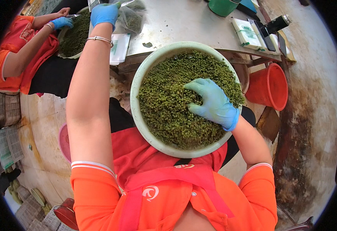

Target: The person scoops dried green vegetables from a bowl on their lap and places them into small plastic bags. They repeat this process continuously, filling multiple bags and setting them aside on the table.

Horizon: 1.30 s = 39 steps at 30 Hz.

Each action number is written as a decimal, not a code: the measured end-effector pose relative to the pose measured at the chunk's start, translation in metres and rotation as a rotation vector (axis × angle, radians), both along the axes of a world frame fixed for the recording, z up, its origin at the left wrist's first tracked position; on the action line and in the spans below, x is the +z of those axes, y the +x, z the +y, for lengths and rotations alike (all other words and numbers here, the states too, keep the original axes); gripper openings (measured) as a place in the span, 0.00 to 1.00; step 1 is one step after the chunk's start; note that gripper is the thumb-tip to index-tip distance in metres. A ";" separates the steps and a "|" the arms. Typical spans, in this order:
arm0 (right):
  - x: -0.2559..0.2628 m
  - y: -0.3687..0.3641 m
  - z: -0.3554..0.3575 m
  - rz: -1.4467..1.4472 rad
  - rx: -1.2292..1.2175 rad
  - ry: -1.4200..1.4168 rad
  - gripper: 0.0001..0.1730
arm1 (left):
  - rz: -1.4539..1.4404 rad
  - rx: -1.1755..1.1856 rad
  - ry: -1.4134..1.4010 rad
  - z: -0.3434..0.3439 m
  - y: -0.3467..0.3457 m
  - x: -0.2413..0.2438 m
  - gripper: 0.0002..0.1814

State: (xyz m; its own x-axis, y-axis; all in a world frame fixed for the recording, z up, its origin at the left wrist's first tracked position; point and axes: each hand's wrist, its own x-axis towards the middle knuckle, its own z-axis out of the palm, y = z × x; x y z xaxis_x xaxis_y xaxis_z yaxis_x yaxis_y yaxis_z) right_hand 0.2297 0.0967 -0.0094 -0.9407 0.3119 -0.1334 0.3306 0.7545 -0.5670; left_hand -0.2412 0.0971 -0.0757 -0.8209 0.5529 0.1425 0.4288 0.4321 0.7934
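A round pale-green plastic basin (pixel 136 115) sits over my lap against the table edge, heaped with small green berries on thin stems, like green peppercorns (pixel 168 115). My right hand (pixel 214 101), in a blue glove, rests on the heap with thumb and fingers spread and curved, nothing plainly held. Over the table's far left, my left hand (pixel 104 14), also gloved in blue, reaches beside a clear plastic bag (pixel 130 18) with green berries in it. Its fingertips meet the picture's top edge, so its grip on the bag is unclear.
A metal table (pixel 174 29) carries flat plastic bags (pixel 119 47), packets (pixel 246 33), phones and a green container (pixel 222 7). A red bucket (pixel 268 86) stands right. At left, a co-worker's gloved hand (pixel 61 23) is at another basin of berries (pixel 77 34). Crates (pixel 9 144) line the left.
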 end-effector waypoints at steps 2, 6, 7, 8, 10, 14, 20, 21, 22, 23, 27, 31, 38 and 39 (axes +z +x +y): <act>0.001 0.009 0.001 0.038 -0.021 0.002 0.35 | 0.019 0.051 -0.239 0.002 0.016 0.009 0.34; 0.038 0.017 0.000 0.113 -0.005 0.123 0.37 | 0.218 0.015 -0.401 -0.035 -0.002 0.011 0.49; 0.043 0.025 0.004 0.154 -0.017 0.166 0.36 | 0.254 0.016 -0.366 -0.041 0.006 0.017 0.51; 0.044 0.036 0.011 0.222 -0.123 0.112 0.35 | 0.366 0.098 -0.293 -0.047 0.018 0.018 0.48; 0.038 0.061 0.027 0.362 -0.413 0.014 0.33 | 0.451 0.130 -0.203 -0.063 0.059 0.036 0.44; -0.019 0.089 0.033 0.375 -0.674 -0.160 0.36 | 0.348 -0.105 -0.355 -0.084 0.147 0.051 0.35; -0.047 0.067 0.029 0.441 -0.691 -0.037 0.27 | 0.633 -0.253 -0.421 -0.089 0.154 -0.006 0.16; -0.042 0.062 0.028 0.446 -0.614 0.010 0.25 | 0.640 -0.259 -0.389 -0.086 0.155 -0.011 0.14; -0.036 0.055 0.028 0.450 -0.537 0.057 0.24 | 0.567 -0.278 -0.331 -0.087 0.153 -0.014 0.13; -0.030 0.046 0.028 0.452 -0.463 0.103 0.23 | 0.558 -0.244 -0.290 -0.088 0.148 -0.017 0.13; -0.006 0.010 0.022 0.397 -0.308 0.146 0.17 | 0.524 -0.176 -0.212 -0.082 0.152 -0.017 0.13; -0.009 -0.018 0.032 0.326 -0.148 0.075 0.16 | 0.540 -0.228 -0.310 -0.080 0.140 -0.026 0.10; 0.014 -0.028 0.041 0.304 -0.069 -0.079 0.34 | 0.116 -0.249 -0.109 -0.088 0.122 -0.022 0.19; 0.013 -0.025 0.048 0.444 -0.105 -0.102 0.32 | 0.115 -0.232 -0.100 -0.091 0.125 -0.015 0.19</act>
State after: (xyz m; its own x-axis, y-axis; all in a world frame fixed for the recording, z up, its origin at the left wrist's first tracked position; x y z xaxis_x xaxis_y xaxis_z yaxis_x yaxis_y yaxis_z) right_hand 0.2048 0.1444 0.0031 -0.8778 0.4147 0.2398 0.1107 0.6627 -0.7407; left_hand -0.1158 0.0065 -0.0908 -0.6522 0.7403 0.1628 0.6101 0.3853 0.6924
